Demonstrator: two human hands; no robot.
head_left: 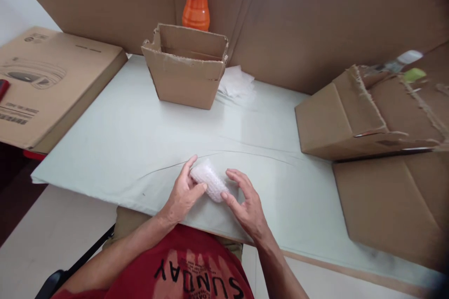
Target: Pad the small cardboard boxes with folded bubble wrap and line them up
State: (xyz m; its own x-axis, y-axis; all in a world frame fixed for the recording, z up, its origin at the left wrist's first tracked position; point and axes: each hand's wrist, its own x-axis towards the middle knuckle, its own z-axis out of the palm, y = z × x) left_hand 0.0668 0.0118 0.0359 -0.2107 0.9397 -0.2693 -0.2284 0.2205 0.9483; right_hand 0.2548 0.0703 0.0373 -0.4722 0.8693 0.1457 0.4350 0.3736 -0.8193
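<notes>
Head view: a small bundle wrapped in bubble wrap (209, 182) lies on the pale bench (122, 140) near its front edge, straight before the person. Both hands grip it: the left hand (183, 192) holds its left end between thumb and fingers, and the right hand (245, 203) presses fingertips on its right end. By my judgement the step in hand is rolling or tightening the wrap about whatever is inside, which is hidden. The next move seems to call for keeping the loose edge pinned so it does not unroll. Farther off stands a small open carton (185, 67), an orange bottle (196, 2) behind it, and torn cardboard boxes (354, 112) to the right.
</notes>
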